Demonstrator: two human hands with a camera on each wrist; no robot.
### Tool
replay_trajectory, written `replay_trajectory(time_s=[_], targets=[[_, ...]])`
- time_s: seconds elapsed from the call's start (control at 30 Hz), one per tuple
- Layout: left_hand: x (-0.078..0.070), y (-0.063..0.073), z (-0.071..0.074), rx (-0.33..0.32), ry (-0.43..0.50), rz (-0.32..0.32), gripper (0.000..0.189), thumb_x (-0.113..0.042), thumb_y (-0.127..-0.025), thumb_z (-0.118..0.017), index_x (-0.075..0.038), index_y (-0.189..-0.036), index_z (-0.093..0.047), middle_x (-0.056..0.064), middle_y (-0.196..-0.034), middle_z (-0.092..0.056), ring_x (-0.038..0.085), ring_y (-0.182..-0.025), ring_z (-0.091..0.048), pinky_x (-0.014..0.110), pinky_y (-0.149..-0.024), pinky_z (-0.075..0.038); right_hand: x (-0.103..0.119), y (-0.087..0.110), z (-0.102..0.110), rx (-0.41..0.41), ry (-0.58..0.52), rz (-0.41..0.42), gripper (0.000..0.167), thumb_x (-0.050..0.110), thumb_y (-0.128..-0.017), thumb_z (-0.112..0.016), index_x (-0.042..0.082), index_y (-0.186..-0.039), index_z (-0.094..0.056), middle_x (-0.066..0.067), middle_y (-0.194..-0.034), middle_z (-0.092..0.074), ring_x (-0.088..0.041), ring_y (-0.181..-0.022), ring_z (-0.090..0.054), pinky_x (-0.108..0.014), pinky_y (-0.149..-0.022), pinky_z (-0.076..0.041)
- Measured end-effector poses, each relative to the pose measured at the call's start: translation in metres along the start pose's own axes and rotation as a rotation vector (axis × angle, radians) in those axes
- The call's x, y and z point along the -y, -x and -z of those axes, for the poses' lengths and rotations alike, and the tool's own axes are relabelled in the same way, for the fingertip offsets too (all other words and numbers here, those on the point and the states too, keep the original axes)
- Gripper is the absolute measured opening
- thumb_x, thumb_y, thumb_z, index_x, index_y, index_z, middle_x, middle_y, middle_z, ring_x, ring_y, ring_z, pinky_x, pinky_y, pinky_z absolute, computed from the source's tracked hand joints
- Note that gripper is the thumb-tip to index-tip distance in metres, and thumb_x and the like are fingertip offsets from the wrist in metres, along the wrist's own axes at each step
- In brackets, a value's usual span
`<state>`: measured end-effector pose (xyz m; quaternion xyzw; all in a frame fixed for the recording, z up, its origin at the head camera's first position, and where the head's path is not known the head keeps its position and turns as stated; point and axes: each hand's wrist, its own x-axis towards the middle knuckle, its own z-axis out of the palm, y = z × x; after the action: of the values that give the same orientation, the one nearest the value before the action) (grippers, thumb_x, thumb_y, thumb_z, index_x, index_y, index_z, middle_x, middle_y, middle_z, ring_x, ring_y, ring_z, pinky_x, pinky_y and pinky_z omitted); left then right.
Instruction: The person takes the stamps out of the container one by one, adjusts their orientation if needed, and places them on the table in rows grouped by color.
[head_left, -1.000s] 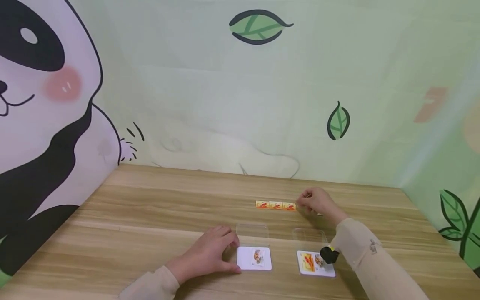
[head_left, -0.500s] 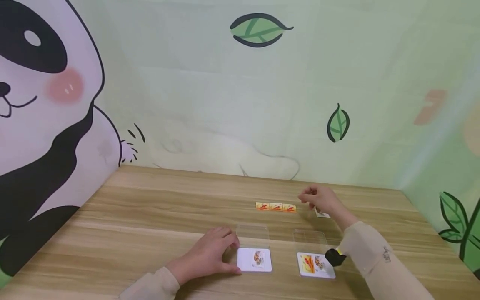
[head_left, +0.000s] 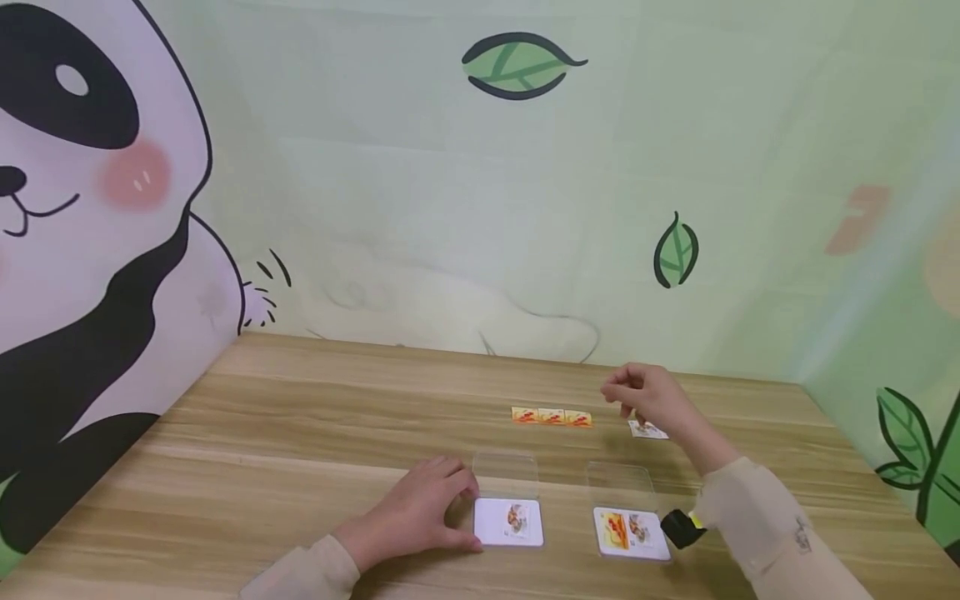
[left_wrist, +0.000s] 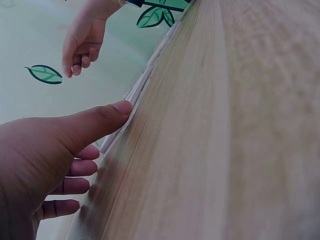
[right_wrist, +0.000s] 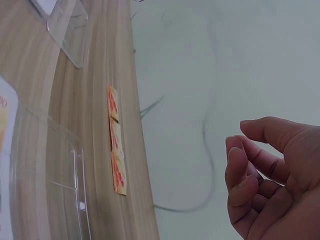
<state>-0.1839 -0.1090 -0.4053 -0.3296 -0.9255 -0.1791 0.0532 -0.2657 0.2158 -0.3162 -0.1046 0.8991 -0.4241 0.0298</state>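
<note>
While right hand (head_left: 649, 398), loosely curled, partly hides far picture card (head_left: 651, 432), left hand (head_left: 422, 505), spread, touches white card (head_left: 491, 523).

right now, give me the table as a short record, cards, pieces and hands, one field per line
left white card: one picture, on its right side
right white card: two pictures, side by side
clear panels: one behind each white card
orange row: three pieces end to end, farther back
loose piece: right of the orange row
left hand: touches the left white card's left edge
right hand: raised, holds nothing visible
</note>
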Motion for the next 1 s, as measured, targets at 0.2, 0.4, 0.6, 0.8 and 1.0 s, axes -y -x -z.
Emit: replay_trajectory(time_s=[0.2, 0.4, 0.6, 0.8, 1.0], targets=[[0.001, 0.0, -0.001, -0.005, -0.01, -0.008, 0.046, -0.053, -0.068, -0.079, -0.022, -0.096, -0.059, -0.012, -0.094, -0.054, 0.006, -0.093, -0.049, 0.034, -0.091, -0.044, 0.007, 0.008, 0.0, -0.013, -0.009, 0.011, 0.025, 0.02, -0.095, -0.059, -0.002, -0.107, -0.059, -0.004, -0.086, -0.062, -0.015, -0.066, -0.053, -0.025, -0.052, -0.044], [0.0, 0.0, -0.002, 0.001, -0.003, -0.003, 0.046, -0.053, -0.068, -0.079, -0.021, -0.096, -0.059, -0.012, -0.094, -0.054, 0.005, -0.092, -0.048, 0.033, -0.091, -0.044, 0.014, 0.017, -0.003, -0.03, -0.026, 0.022, 0.025, 0.02, -0.095, -0.059, -0.001, -0.109, -0.059, -0.003, -0.084, -0.06, -0.014, -0.066, -0.052, -0.025, -0.051, -0.044], [-0.001, 0.0, 0.0, -0.004, -0.005, 0.001, 0.046, -0.052, -0.068, -0.08, -0.021, -0.095, -0.059, -0.011, -0.094, -0.054, 0.006, -0.092, -0.049, 0.034, -0.092, -0.045, 0.02, 0.025, -0.008, -0.058, -0.02, 0.06, 0.025, 0.02, -0.094, -0.061, 0.0, -0.109, -0.06, -0.005, -0.085, -0.059, -0.015, -0.068, -0.053, -0.024, -0.05, -0.044], [-0.001, 0.0, 0.0, -0.008, -0.005, -0.001, 0.047, -0.052, -0.068, -0.08, -0.02, -0.095, -0.059, -0.011, -0.094, -0.054, 0.006, -0.091, -0.049, 0.034, -0.089, -0.045, 0.026, 0.033, -0.014, -0.052, -0.039, 0.104, 0.022, 0.019, -0.093, -0.062, 0.0, -0.105, -0.06, -0.011, -0.086, -0.06, -0.014, -0.067, -0.053, -0.022, -0.05, -0.042], [0.0, -0.001, -0.002, 0.005, -0.008, 0.006, 0.047, -0.053, -0.068, -0.079, -0.022, -0.096, -0.059, -0.012, -0.095, -0.053, 0.006, -0.092, -0.049, 0.033, -0.089, -0.046, 0.033, 0.041, -0.022, -0.064, -0.046, 0.131, 0.023, 0.017, -0.091, -0.065, 0.0, -0.105, -0.06, -0.011, -0.087, -0.061, -0.012, -0.067, -0.053, -0.021, -0.049, -0.042]])
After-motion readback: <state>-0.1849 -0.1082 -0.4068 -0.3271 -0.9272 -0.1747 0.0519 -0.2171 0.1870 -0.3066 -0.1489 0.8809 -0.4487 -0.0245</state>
